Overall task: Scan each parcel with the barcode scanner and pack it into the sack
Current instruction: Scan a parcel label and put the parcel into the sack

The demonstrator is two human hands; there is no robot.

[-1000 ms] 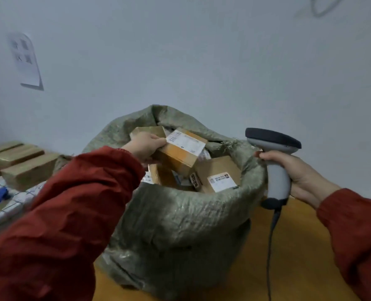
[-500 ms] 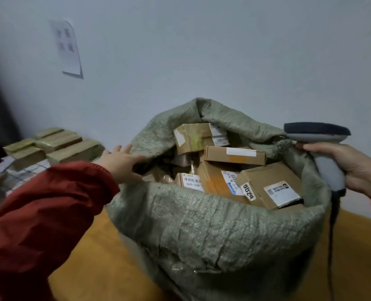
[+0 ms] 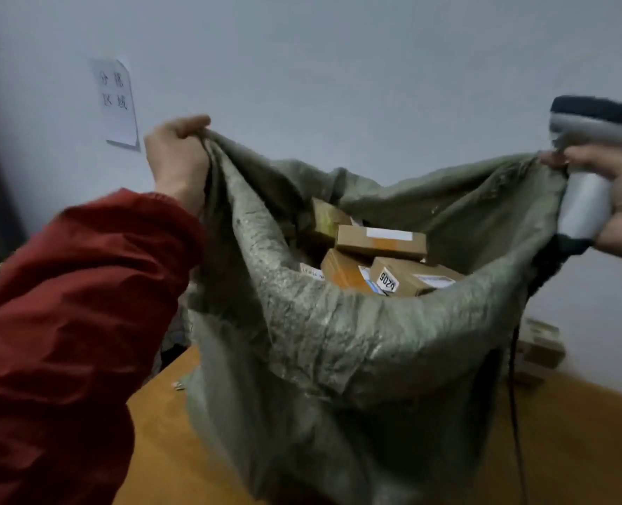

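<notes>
A pale wall (image 3: pixel 338 67) fills the background. In front of it a grey-green woven sack (image 3: pixel 338 359) stands on an orange-brown table (image 3: pixel 164 450), its mouth stretched wide and its near rim folded over, hiding most of what lies inside. A red sleeve (image 3: pixel 65 322) covers the lower left of the view and blocks the table edge behind it.

Inside the sack, cardboard parcels (image 3: pixel 378 240) are piled to just under the rim: a flat box with a white label on top, an orange-brown one below it, and one with a numbered sticker against the near wall. A small stack of boxes (image 3: pixel 539 348) sits on the table behind the sack's right side, partly hidden by it. A paper notice (image 3: pixel 116 103) with four printed characters hangs on the wall at left.

The barcode scanner (image 3: pixel 593 129), blurred, is held high at the right edge, and its dark cable (image 3: pixel 513 395) drops behind the sack's right side. A small scrap (image 3: pixel 179 386) lies on the table by the sack's left foot.

The left hand (image 3: pixel 176 158) is raised, fingers curled tightly around a bunch of the sack's left rim. The right hand (image 3: pixel 619 198) wraps the scanner's grey handle; the sack's right rim rises to its fingertips, though blur hides whether they pinch the fabric.
</notes>
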